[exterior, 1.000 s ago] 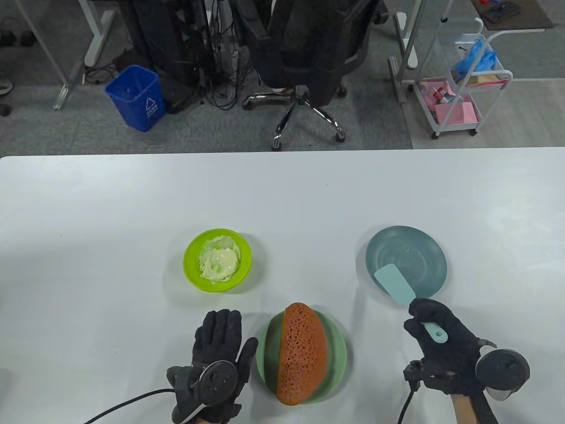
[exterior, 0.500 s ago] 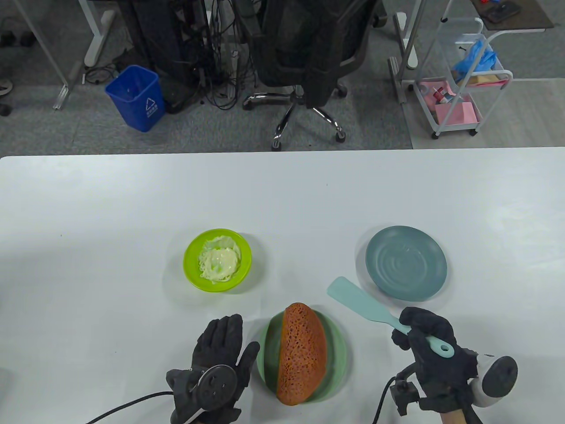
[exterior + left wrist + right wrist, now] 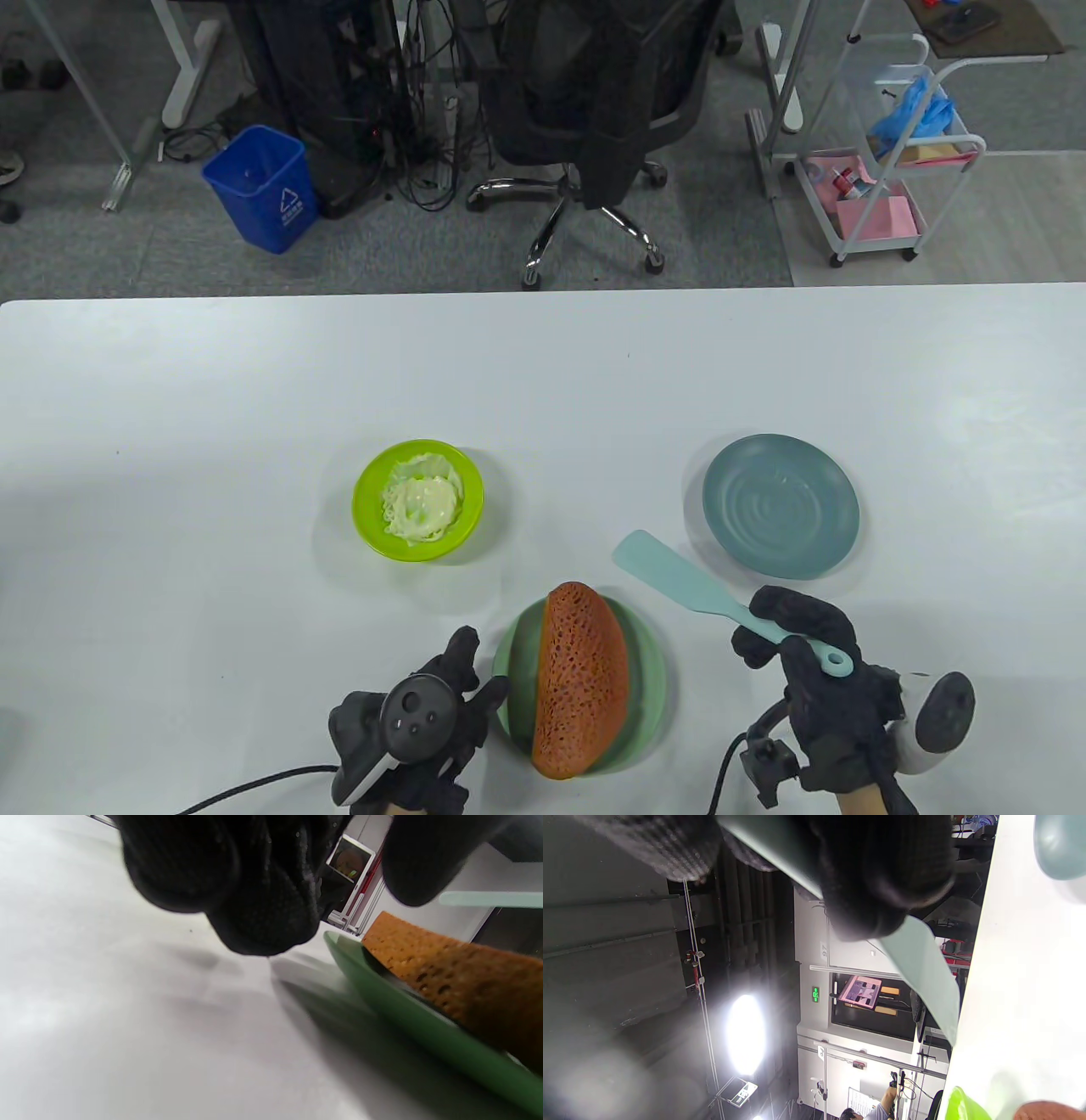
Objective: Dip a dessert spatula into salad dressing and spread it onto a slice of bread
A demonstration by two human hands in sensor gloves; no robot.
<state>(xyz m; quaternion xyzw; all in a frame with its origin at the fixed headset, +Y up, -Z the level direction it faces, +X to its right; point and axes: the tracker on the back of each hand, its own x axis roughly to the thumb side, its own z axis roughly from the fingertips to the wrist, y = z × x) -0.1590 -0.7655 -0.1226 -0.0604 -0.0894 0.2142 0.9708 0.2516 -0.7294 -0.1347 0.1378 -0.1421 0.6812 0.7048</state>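
My right hand [image 3: 797, 641] grips the handle of the pale teal dessert spatula [image 3: 679, 581], whose blade points up-left above the table, between the bread and the blue plate. The spatula also shows in the right wrist view [image 3: 920, 971]. The brown bread slice [image 3: 581, 679] lies on a green plate [image 3: 653, 679] at the front centre. The lime green bowl [image 3: 369, 492] of creamy salad dressing [image 3: 420, 505] stands to the back left of the bread. My left hand [image 3: 458, 688] rests at the plate's left rim [image 3: 382, 993], fingers curled; I cannot tell if it grips the rim.
An empty blue-grey plate [image 3: 780, 505] sits at the right, behind my right hand. The white table [image 3: 543, 382] reaches far back. An office chair [image 3: 594, 102], a blue bin [image 3: 263, 187] and a cart [image 3: 891, 153] stand on the floor beyond it.
My right hand lifted the spatula off the blue-grey plate and swung it left toward the bread. My left hand turned from lying flat to curled at the green plate's rim.
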